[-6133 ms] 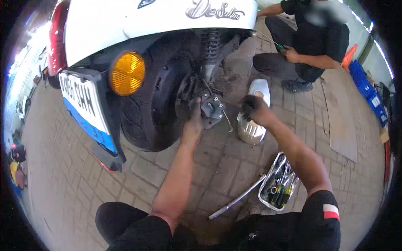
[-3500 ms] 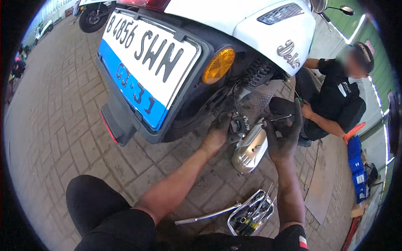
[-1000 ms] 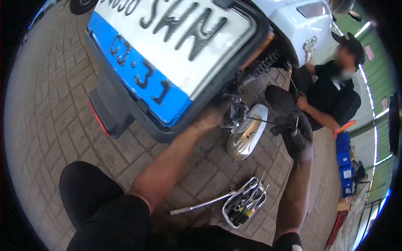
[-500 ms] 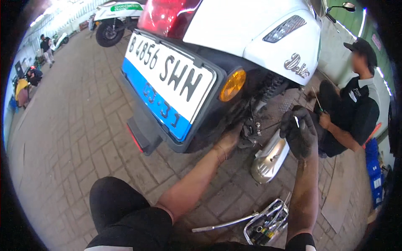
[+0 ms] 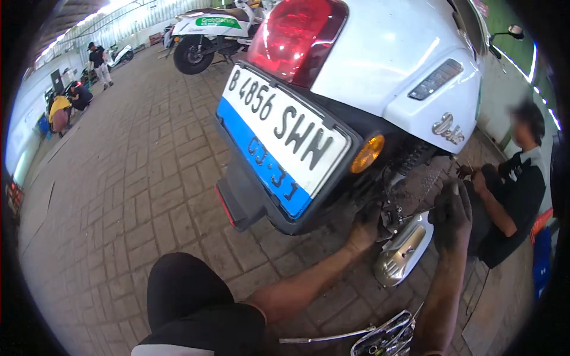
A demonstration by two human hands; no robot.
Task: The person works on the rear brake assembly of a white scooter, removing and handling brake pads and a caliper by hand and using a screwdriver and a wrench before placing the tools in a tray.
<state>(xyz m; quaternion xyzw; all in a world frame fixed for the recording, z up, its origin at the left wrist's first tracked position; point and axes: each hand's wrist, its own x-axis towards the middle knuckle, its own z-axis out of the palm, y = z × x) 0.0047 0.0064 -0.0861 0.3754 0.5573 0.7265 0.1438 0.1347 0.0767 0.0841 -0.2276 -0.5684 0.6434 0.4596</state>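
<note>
L hand's [image 5: 363,226] grip is clamped on a dark metal part [image 5: 390,218], low by the white scooter [image 5: 368,65], right of its plate [image 5: 279,133]. R hand's [image 5: 452,216] grip is closed on a thin rod [image 5: 419,213] pointing left twd the part. Plate: blk chars on white, more on blue band. Script badge [image 5: 448,129] on scooter's right flank. Far scooter [image 5: 185,26] has green label [image 5: 221,22] w/ white lettering. Silver-gold cover [image 5: 407,249] lies just right of part, nearer.
</note>
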